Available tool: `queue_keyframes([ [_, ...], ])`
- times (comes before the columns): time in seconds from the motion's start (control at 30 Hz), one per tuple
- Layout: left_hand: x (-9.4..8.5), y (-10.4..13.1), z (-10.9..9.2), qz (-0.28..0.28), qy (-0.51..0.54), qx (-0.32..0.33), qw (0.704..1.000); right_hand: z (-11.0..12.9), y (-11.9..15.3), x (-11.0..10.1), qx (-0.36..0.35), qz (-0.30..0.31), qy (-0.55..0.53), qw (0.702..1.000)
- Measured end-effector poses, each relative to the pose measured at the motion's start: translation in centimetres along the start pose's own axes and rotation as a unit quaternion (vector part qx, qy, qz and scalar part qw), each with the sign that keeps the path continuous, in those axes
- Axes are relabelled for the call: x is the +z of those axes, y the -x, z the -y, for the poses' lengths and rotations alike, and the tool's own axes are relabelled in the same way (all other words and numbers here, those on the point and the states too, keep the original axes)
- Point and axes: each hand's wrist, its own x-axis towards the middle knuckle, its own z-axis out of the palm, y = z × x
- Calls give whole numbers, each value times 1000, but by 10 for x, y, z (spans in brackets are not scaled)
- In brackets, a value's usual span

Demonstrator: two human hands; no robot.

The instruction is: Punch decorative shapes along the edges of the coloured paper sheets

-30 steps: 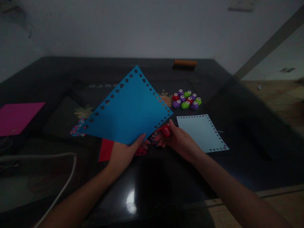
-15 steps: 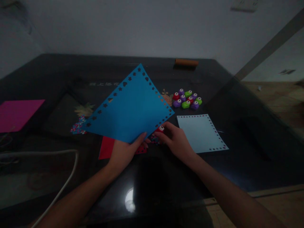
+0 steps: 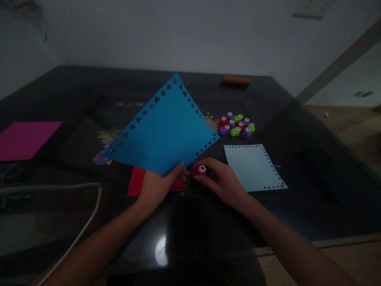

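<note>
My left hand [image 3: 162, 184] grips a blue sheet of paper [image 3: 166, 131] by its lower edge, thumb on top. Small flower and heart shaped holes run along several of its edges. Between the thumb and fingers of my right hand [image 3: 220, 178] is a red craft punch [image 3: 200, 171] with a white button, apart from the blue sheet's edge. Beneath my left hand lies a red sheet [image 3: 136, 182], mostly hidden. A tiny blue cut-out [image 3: 182, 194] rests on the table just in front of it.
Several purple, green and red punches [image 3: 235, 131] cluster behind a pale punched sheet [image 3: 248, 169] on the dark table [image 3: 208, 234]. Coloured confetti [image 3: 101, 158] and a pink sheet [image 3: 28, 141] are at left. A brown roll [image 3: 236, 80] lies at the back; a white cable [image 3: 89, 218] crosses the front left.
The red punch has come away from the blue sheet's edge, slightly down and towards me, in my right hand. A small blue cut-out now shows on the table. The view has shifted slightly.
</note>
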Motion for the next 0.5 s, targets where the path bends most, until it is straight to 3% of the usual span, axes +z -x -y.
queue_keyframes([
  [0.1, -1, -1, -1, -11, 5, 0, 1000, 8, 12, 2, -110, 113, 35, 987],
  [0.2, -2, -2, -2, -17, 15, -7, 1000, 11, 20, 7, -176, 157, 85, 968],
  [0.5, 0, -2, -3, -15, 20, -12, 1000, 9, 18, 2, -173, 221, 149, 948],
])
